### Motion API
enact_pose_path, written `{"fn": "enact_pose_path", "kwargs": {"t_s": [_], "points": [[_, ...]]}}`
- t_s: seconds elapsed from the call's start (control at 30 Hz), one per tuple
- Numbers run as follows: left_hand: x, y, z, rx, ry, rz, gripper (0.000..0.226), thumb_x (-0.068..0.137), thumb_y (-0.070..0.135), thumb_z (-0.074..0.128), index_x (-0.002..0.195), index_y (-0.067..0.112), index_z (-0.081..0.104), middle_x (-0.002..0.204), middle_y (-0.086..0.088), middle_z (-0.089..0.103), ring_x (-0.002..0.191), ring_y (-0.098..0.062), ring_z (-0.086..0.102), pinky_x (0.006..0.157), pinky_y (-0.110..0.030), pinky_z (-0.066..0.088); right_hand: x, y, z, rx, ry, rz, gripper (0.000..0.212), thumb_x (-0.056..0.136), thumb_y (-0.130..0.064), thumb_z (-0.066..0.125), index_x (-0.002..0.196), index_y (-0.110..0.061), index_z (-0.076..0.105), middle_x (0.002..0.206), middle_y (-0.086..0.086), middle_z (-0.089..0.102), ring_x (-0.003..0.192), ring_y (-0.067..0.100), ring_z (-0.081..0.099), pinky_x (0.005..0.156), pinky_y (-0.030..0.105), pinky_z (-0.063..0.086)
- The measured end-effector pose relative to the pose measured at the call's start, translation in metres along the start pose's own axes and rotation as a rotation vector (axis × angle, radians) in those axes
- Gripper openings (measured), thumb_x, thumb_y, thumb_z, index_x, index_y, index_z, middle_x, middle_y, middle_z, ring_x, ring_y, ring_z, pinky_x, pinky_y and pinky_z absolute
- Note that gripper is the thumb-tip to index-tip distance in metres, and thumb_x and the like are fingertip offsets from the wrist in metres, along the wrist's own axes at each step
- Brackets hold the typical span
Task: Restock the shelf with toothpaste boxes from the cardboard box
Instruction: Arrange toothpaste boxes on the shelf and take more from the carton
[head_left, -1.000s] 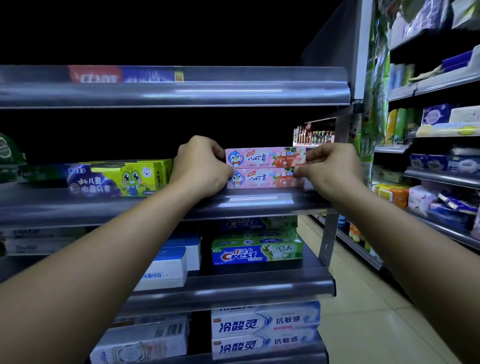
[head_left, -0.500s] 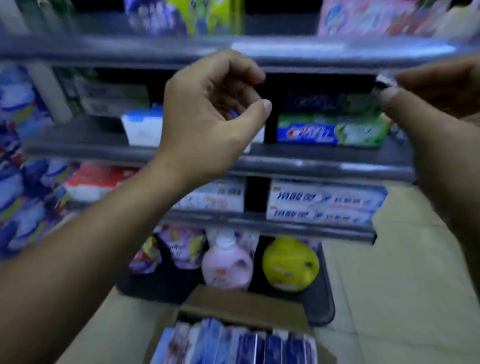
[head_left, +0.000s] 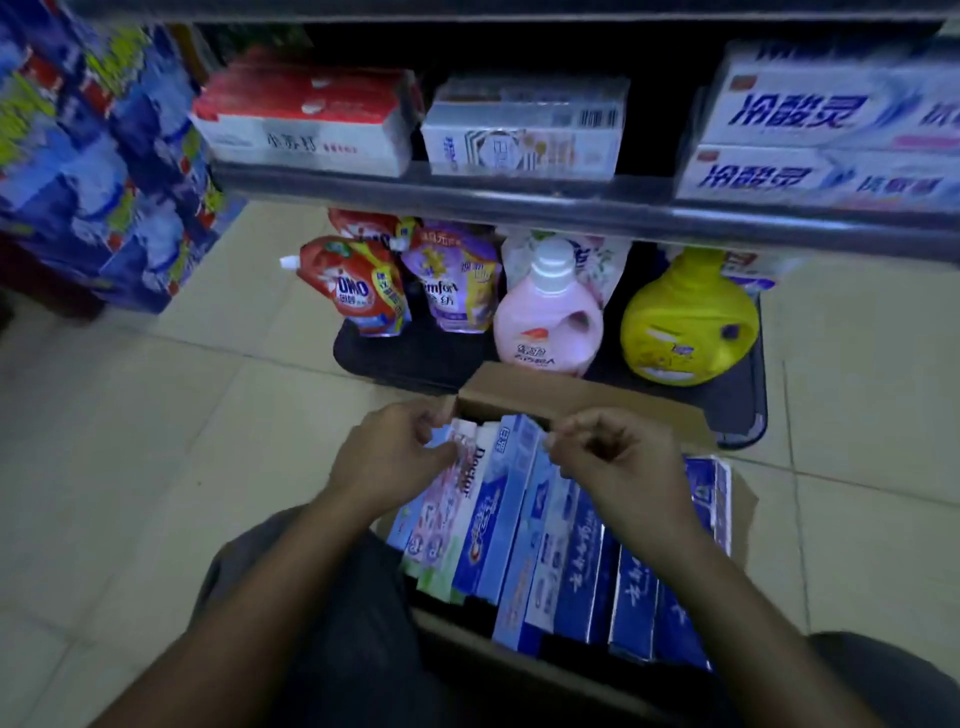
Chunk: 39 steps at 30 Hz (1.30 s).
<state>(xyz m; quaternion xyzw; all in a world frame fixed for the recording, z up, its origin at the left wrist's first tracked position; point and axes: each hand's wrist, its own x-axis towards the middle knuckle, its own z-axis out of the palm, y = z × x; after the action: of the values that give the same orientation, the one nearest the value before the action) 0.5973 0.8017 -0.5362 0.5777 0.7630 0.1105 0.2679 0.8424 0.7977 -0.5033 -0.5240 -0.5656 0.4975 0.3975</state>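
An open cardboard box sits on the floor between my knees, packed with several upright toothpaste boxes, mostly blue and white. My left hand pinches the top end of a pink toothpaste box at the carton's left side. My right hand hovers over the blue boxes with its fingers curled and nothing in it. Above, the shelf carries red-and-white, white and blue-lettered toothpaste boxes.
On the dark bottom tray behind the carton stand a red detergent pouch, a purple pouch, a pink bottle and a yellow jug. A stack of blue packs rises at the left. Beige floor tiles lie around.
Both hands left the pink boxes on the upper shelf and came down to the carton on the floor. My view dropped with them, and my left hand took hold of a pink box.
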Motion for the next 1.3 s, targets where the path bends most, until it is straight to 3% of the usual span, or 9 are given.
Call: {"fn": "enact_pose_path", "kwargs": {"t_s": [0.1, 0.3, 0.47, 0.57, 0.67, 0.83, 0.97, 1.13, 1.3], "points": [[0.002, -0.013, 0.020, 0.096, -0.011, -0.052, 0.041, 0.074, 0.055, 0.080, 0.098, 0.030, 0.058, 0.101, 0.004, 0.066, 0.092, -0.025, 0.065, 0.076, -0.037, 0.053, 0.004, 0.009, 0.005, -0.033, -0.042, 0.012, 0.021, 0.089, -0.008, 0.076, 0.078, -0.026, 0.074, 0.070, 0.004, 0.072, 0.060, 0.011, 0.063, 0.060, 0.025, 0.052], [0.003, -0.024, 0.037, 0.137, -0.112, -0.145, 0.074, 0.054, 0.056, 0.090, 0.106, 0.027, 0.047, 0.103, 0.002, 0.061, 0.092, -0.026, 0.064, 0.071, -0.034, 0.046, 0.003, 0.020, 0.003, -0.059, -0.084, 0.044, 0.026, 0.089, -0.014, 0.077, 0.075, -0.035, 0.075, 0.070, -0.009, 0.074, 0.060, 0.002, 0.065, 0.057, 0.015, 0.050], [0.001, -0.024, 0.027, -0.010, -0.177, -0.190, 0.068, 0.053, 0.042, 0.090, 0.106, 0.028, 0.050, 0.095, 0.007, 0.068, 0.083, -0.017, 0.067, 0.072, -0.033, 0.054, 0.003, 0.023, 0.005, -0.082, -0.116, 0.053, 0.029, 0.089, -0.017, 0.077, 0.079, -0.044, 0.075, 0.074, -0.011, 0.075, 0.063, 0.004, 0.067, 0.060, 0.019, 0.053], [-0.001, -0.014, 0.013, -0.334, -0.163, -0.163, 0.059, 0.051, 0.020, 0.095, 0.100, 0.026, 0.062, 0.089, 0.003, 0.074, 0.074, -0.016, 0.073, 0.065, -0.033, 0.058, 0.005, 0.026, 0.004, -0.057, -0.115, 0.075, 0.023, 0.088, -0.016, 0.078, 0.077, -0.035, 0.075, 0.075, -0.008, 0.075, 0.064, 0.005, 0.068, 0.062, 0.024, 0.053], [-0.005, 0.008, -0.006, -0.634, -0.183, -0.076, 0.061, 0.048, 0.011, 0.090, 0.106, 0.015, 0.069, 0.092, -0.010, 0.077, 0.065, -0.013, 0.073, 0.057, -0.026, 0.055, 0.009, 0.022, 0.003, 0.023, -0.086, 0.121, 0.018, 0.087, -0.013, 0.079, 0.091, -0.030, 0.074, 0.079, -0.003, 0.074, 0.067, 0.013, 0.066, 0.066, 0.038, 0.057], [-0.005, 0.048, -0.034, -0.802, -0.237, 0.130, 0.054, 0.054, 0.006, 0.089, 0.105, 0.012, 0.071, 0.092, -0.009, 0.078, 0.068, -0.014, 0.070, 0.060, -0.025, 0.055, 0.016, 0.000, -0.005, 0.247, -0.054, 0.166, 0.044, 0.081, -0.019, 0.084, 0.120, -0.027, 0.065, 0.108, 0.005, 0.069, 0.087, 0.031, 0.072, 0.063, 0.035, 0.057], [-0.002, 0.078, -0.044, -0.842, -0.336, 0.266, 0.055, 0.056, 0.001, 0.093, 0.106, 0.016, 0.075, 0.096, -0.011, 0.077, 0.077, -0.017, 0.070, 0.064, -0.025, 0.055, 0.021, -0.026, -0.011, 0.387, -0.076, 0.155, 0.060, 0.067, -0.041, 0.084, 0.121, -0.026, 0.062, 0.108, 0.006, 0.074, 0.091, 0.031, 0.075, 0.064, 0.041, 0.061], [-0.002, 0.106, -0.052, -0.874, -0.414, 0.285, 0.056, 0.058, 0.002, 0.092, 0.110, 0.013, 0.075, 0.101, -0.016, 0.076, 0.082, -0.024, 0.072, 0.068, -0.027, 0.056, 0.030, -0.048, -0.025, 0.455, -0.038, 0.122, 0.068, 0.067, -0.022, 0.093, 0.125, -0.026, 0.058, 0.101, 0.017, 0.075, 0.081, 0.032, 0.074, 0.062, 0.041, 0.060], [-0.005, 0.112, -0.060, -0.978, -0.461, 0.245, 0.053, 0.070, 0.033, 0.086, 0.120, 0.019, 0.073, 0.116, -0.014, 0.074, 0.104, -0.030, 0.073, 0.082, -0.034, 0.058, 0.036, -0.064, -0.042, 0.538, -0.012, 0.052, 0.056, 0.065, -0.023, 0.086, 0.117, -0.015, 0.067, 0.097, 0.019, 0.076, 0.077, 0.029, 0.075, 0.063, 0.037, 0.060]]}}
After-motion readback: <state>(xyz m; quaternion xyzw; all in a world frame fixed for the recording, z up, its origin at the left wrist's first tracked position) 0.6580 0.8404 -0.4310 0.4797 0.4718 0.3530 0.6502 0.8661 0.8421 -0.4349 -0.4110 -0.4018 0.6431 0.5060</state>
